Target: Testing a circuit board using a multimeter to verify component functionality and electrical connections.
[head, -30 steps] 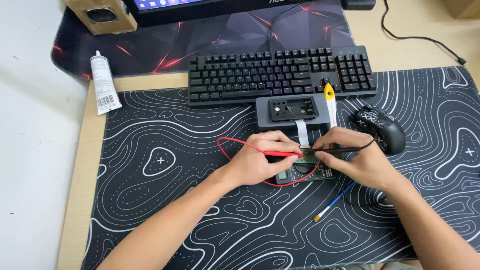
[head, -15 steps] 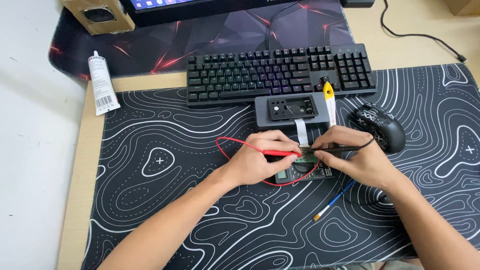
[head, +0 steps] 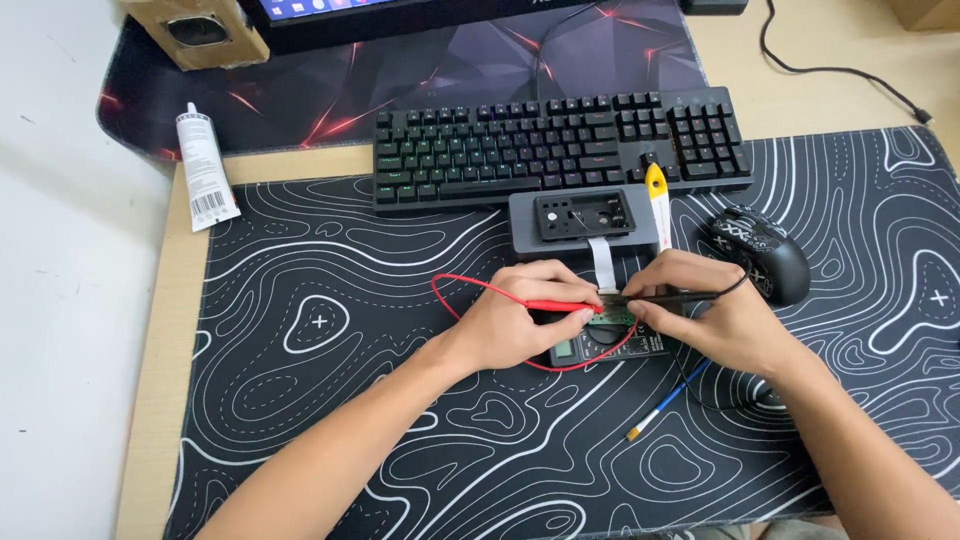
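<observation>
Little has moved since the earlier frames: both hands sit where they were and only the view has shifted a touch. The left hand (head: 515,318) is closed around the red probe (head: 560,306), its tip down at the small green board (head: 615,314). The right hand (head: 705,315) pinches the black probe (head: 680,297), pointed in from the other side, so the two tips meet close together over the board. Just under the hands lies the meter (head: 600,348), partly hidden; its screen cannot be read from here. The red lead (head: 470,300) loops out to the left on the mat (head: 330,400).

The step in hand looks like probing contacts on the board, which joins by a white ribbon (head: 603,262) to the grey case (head: 585,222) below the keyboard (head: 560,145). Whatever comes next calls for steady tips, held on small pads without bridging neighbours. A brush (head: 668,400) lies by the right wrist, a mouse (head: 760,255) just beyond, and a white tube (head: 205,170) well apart at left.
</observation>
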